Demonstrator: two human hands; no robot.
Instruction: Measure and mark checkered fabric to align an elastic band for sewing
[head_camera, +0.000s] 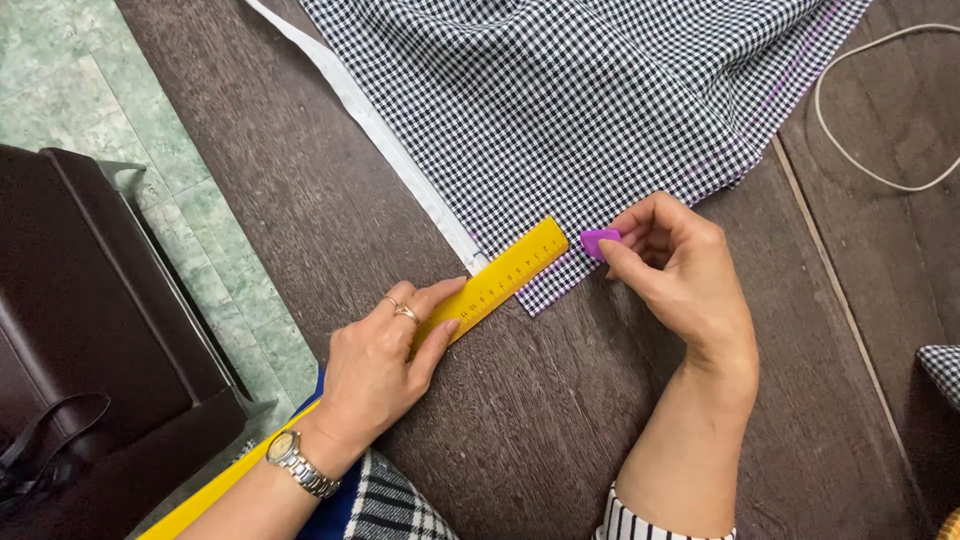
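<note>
A black-and-white checked cloth (600, 90) lies spread on a dark wooden table (540, 420), with purple lines along its right edge and a white strip along its left edge. A long yellow ruler (505, 275) lies across the cloth's near corner and runs back under my left arm. My left hand (385, 365), with a ring and a wristwatch, presses its fingers on the ruler. My right hand (680, 275) pinches a small purple piece of tailor's chalk (598, 241) at the ruler's far end, on the cloth's corner.
A pale cord (830, 130) loops on the table at the upper right. Another bit of checked cloth (942, 368) shows at the right edge. A dark brown seat (90, 330) with a black strap stands on the green tiled floor (60, 60) to the left.
</note>
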